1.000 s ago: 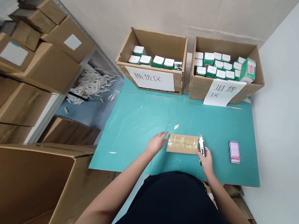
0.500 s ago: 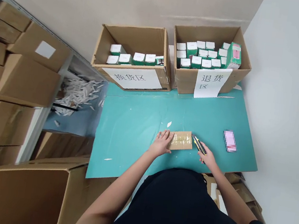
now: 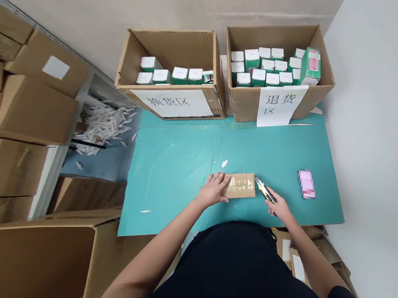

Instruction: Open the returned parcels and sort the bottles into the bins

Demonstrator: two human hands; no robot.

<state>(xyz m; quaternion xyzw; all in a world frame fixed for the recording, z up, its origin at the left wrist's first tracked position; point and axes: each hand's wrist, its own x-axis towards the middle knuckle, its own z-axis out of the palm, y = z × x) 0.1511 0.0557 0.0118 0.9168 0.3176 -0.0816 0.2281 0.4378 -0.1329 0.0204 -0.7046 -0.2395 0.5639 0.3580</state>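
Left hand [image 3: 213, 189]: palm down, fingers partly spread, resting across the left end of a small cardboard package [image 3: 241, 185]. Right hand [image 3: 279, 206]: curled closed round the handle of a utility knife [image 3: 265, 190], blade exposed and pointing far-left, its tip just beside the package's right end; whether it touches cannot be told.

The package is a flat, oblong brown box lying at the near middle of the table [image 3: 172, 155] — glossy clear tape runs along its top. The knife is slim, black with yellow trim. The table covering is smooth green sheet, with small white scraps. A pink item [image 3: 307, 185], its surface pixelated, lies to the right.

Compared with one second earlier: the left hand was beside the package's left end and now covers it; the knife, then pointing more directly far — alongside the right edge — is now slanted toward that end.
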